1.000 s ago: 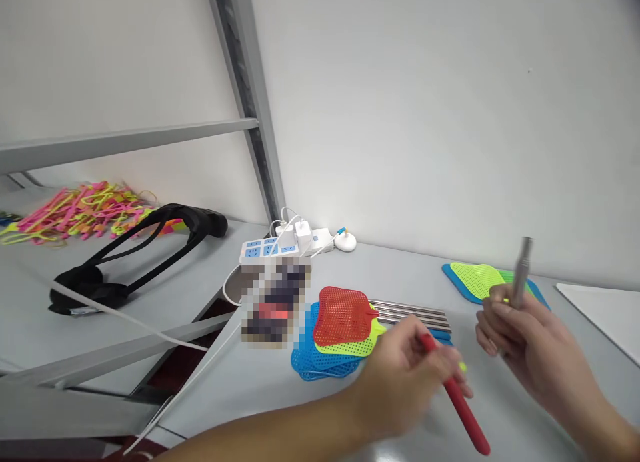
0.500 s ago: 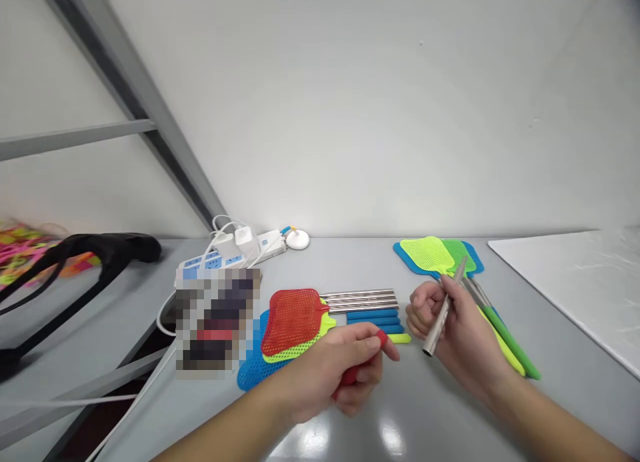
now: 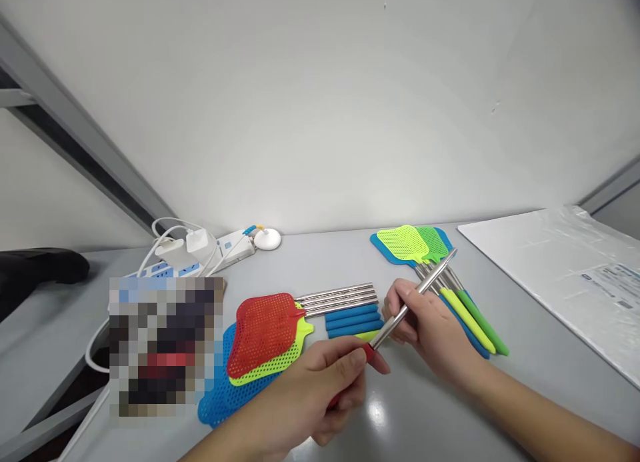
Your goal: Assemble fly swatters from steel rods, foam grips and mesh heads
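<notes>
My left hand (image 3: 327, 389) is closed around a red handle (image 3: 369, 353), most of it hidden by the fingers. My right hand (image 3: 430, 319) pinches a shiny metal rod (image 3: 434, 273), slanting up to the right. The rod's lower end meets the top of the red handle. Beyond my left hand lie loose fly swatter heads: a red one (image 3: 265, 329) above a yellow-green one (image 3: 306, 327) and blue ones (image 3: 215, 395). Several metal rods (image 3: 345, 298) and blue handles (image 3: 353, 321) lie beside them. Fly swatters with handles fitted (image 3: 470, 309) lie past my right hand.
A white power strip (image 3: 235, 252) with plugs and cables stands at the back left, near a round white device (image 3: 267, 239). A pixelated patch covers something in front of it. A white wrapped panel (image 3: 550, 269) lies right. A grey metal frame (image 3: 75, 129) rises at left.
The view has swung right. My hands have come together, and the metal rod, earlier apart from the red handle, now touches its end. The rod has turned to slant across toward my left hand.
</notes>
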A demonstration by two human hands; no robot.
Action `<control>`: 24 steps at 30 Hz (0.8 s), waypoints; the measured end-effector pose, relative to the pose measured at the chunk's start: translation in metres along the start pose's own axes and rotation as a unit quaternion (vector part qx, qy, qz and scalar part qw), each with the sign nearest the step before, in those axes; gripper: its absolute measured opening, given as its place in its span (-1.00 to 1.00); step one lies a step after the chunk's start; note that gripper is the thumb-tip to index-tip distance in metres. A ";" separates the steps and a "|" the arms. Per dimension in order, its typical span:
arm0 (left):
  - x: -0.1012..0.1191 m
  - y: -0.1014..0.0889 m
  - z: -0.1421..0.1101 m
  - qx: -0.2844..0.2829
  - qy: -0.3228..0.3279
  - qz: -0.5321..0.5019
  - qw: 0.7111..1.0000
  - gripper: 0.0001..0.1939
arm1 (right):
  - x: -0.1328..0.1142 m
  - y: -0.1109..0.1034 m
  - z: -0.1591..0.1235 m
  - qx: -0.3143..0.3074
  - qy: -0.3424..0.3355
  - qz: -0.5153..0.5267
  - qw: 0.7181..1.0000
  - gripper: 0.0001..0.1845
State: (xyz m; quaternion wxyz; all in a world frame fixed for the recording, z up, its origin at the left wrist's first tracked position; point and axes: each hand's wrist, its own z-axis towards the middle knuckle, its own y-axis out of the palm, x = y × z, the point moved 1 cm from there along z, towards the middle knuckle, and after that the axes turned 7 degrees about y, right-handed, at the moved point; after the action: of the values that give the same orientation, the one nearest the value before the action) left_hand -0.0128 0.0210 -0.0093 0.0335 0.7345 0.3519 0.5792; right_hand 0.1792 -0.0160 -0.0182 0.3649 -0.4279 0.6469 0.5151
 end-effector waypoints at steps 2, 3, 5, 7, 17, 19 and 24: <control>0.000 0.000 0.000 0.011 -0.010 0.002 1.000 -0.65 | 0.000 -0.001 -0.002 0.008 -0.010 -0.021 1.000 -0.59; 0.000 0.000 0.000 0.015 -0.013 0.006 1.000 -0.65 | -0.001 -0.002 -0.004 0.011 -0.014 -0.031 0.999 -0.59; 0.001 0.001 -0.001 0.019 -0.015 0.017 1.000 -0.64 | -0.001 -0.002 -0.007 0.017 -0.025 -0.052 0.998 -0.60; 0.002 0.001 0.000 0.019 -0.014 0.025 0.999 -0.64 | -0.002 -0.002 -0.011 0.028 -0.040 -0.083 0.995 -0.61; 0.006 0.002 0.000 0.000 0.031 0.077 0.997 -0.61 | -0.002 0.008 -0.021 -0.054 0.014 -0.109 0.992 -0.63; 0.008 0.004 0.000 -0.008 0.053 0.077 0.996 -0.63 | 0.000 0.016 -0.024 -0.117 0.051 -0.108 0.986 -0.68; 0.007 0.002 0.000 0.016 0.085 0.093 0.992 -0.68 | 0.003 0.019 -0.021 -0.118 0.029 -0.089 0.989 -0.68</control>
State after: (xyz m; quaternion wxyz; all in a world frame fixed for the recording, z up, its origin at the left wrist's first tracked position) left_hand -0.0113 0.0240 -0.0025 -0.0625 0.7125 0.2934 0.6344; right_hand 0.1603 -0.0353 -0.0097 0.3379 -0.5384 0.5513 0.5405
